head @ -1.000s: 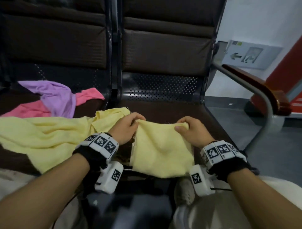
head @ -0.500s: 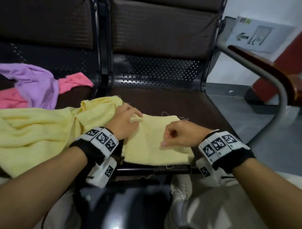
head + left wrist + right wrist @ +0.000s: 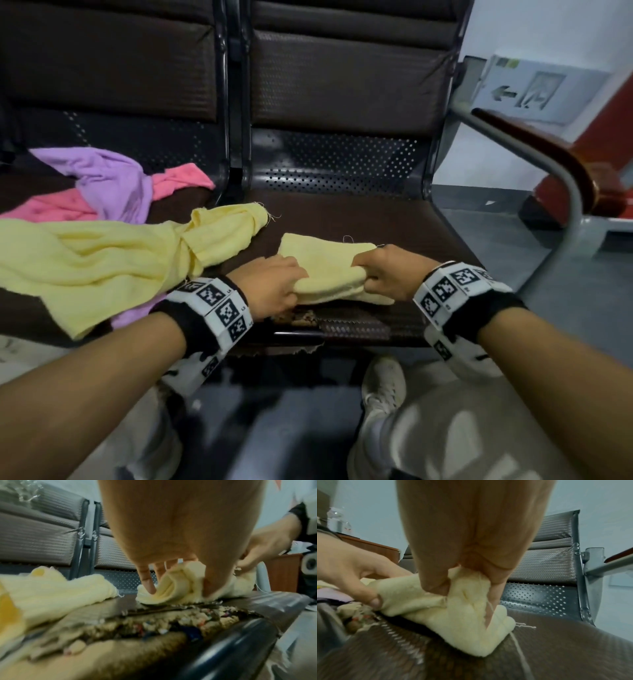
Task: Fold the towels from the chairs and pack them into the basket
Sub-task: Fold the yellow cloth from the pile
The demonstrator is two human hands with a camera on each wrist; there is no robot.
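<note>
We hold the folded yellow towel (image 3: pixel 325 265) at both ends: our left hand (image 3: pixel 270 286) has its grip pinched on the end at 9 o'clock, thumb under and fingers (image 3: pixel 147 580) over the layers, and our right hand (image 3: pixel 390 274) has its grip curled tight on the end at 3 o'clock. The towel's long axis runs from 9 to 3 between the two grips, so both hands sit equally near it, and we judge the next fold or lift will go across that line.

It lies on the right chair seat (image 3: pixel 404 222), close to the worn front edge (image 3: pixel 301 317). At 9 o'clock a loose yellow towel (image 3: pixel 102 260) drapes across the left seat, just beside the folded one; at 10 o'clock lie a purple towel (image 3: pixel 109 178) and a pink towel (image 3: pixel 185 174). The armrest (image 3: pixel 548 154) stands at 2 o'clock. No basket is in view.
</note>
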